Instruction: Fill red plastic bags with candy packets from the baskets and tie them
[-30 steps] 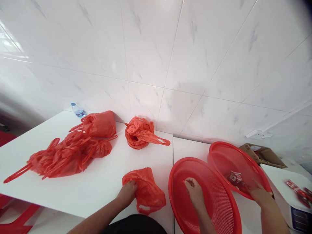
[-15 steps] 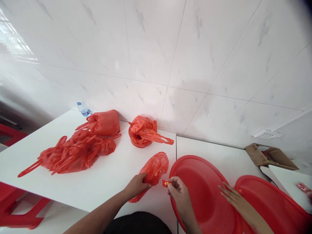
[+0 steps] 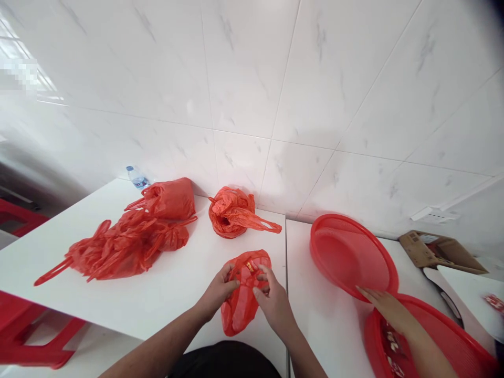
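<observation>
My left hand (image 3: 220, 290) pinches the left edge of a thin red plastic bag (image 3: 240, 310), which lies on the white table in front of me. At the bag's opening is my right hand (image 3: 273, 299), its thumb and fingers apart near the right edge. A small red packet with yellow print (image 3: 250, 266) shows in the bag's mouth between my hands. The rest of the bag's contents cannot be made out clearly.
A filled red bag (image 3: 232, 212), a heap of red bags (image 3: 122, 247) and a water bottle (image 3: 137, 178) stand on the table (image 3: 197, 262). Rightward, another person's hand (image 3: 378, 299) touches a red basket (image 3: 354, 257); a second basket (image 3: 372, 336) holds small packets. Beyond is a cardboard box (image 3: 417, 249).
My right hand has moved left to the bag and the red packet is now in its mouth. One red basket has shifted away toward the wall, uncovering packets in the other.
</observation>
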Motion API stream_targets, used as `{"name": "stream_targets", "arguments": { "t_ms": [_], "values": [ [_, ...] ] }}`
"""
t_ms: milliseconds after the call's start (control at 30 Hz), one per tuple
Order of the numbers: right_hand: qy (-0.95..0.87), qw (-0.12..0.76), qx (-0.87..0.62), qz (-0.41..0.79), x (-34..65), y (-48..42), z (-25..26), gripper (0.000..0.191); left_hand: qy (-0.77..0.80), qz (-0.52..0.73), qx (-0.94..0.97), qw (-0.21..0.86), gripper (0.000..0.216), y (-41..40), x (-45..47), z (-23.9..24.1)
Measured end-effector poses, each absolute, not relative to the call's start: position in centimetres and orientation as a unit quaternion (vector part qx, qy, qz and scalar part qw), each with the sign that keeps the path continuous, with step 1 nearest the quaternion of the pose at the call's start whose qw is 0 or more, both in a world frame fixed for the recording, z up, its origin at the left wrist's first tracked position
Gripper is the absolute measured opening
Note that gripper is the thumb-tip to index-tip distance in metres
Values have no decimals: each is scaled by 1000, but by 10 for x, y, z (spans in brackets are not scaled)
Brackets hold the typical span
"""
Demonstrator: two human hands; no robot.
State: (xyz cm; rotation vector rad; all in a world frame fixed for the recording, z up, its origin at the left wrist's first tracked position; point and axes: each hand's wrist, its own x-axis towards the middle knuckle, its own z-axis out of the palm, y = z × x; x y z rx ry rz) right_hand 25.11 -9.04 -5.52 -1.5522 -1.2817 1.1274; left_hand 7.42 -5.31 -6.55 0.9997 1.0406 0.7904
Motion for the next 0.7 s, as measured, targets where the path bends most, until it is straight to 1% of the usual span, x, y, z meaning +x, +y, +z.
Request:
{"name": "stream_targets", "arguments": {
  "t_ms": [33, 67, 167, 233, 333, 467, 533, 600, 667, 700],
  "values": [
    [-507, 389, -627, 447, 251, -89, -59, 49, 462, 360, 424, 691, 30, -52, 73, -65],
    [-504, 377, -636, 446, 252, -88, -64, 51, 460, 368, 408, 698, 31, -51, 71, -65],
    [-498, 365, -646, 448, 261, -91, -81, 38, 447, 387, 377, 713, 32, -48, 65, -68],
    [-489, 374, -648, 448, 269, -95, -93, 32, 439, 389, 366, 723, 32, -46, 63, -71],
    [-449, 398, -667, 442, 277, -101, -105, 33, 431, 385, 361, 732, 28, -44, 63, -73],
    [-449, 417, -664, 428, 277, -106, -101, 29, 424, 384, 365, 735, 24, -41, 67, -70],
    [-466, 436, -659, 398, 284, -106, -95, 26, 426, 384, 370, 731, 23, -40, 67, -69],
    [-467, 444, -680, 350, 302, -103, -94, 28, 432, 383, 375, 726, 23, -38, 66, -68],
    [-468, 418, -723, 289, 332, -97, -100, 35, 438, 381, 376, 723, 23, -38, 64, -68],
    [-473, 386, -750, 256, 349, -93, -105, 40, 439, 381, 375, 722, 22, -38, 63, -69]
  ]
}}
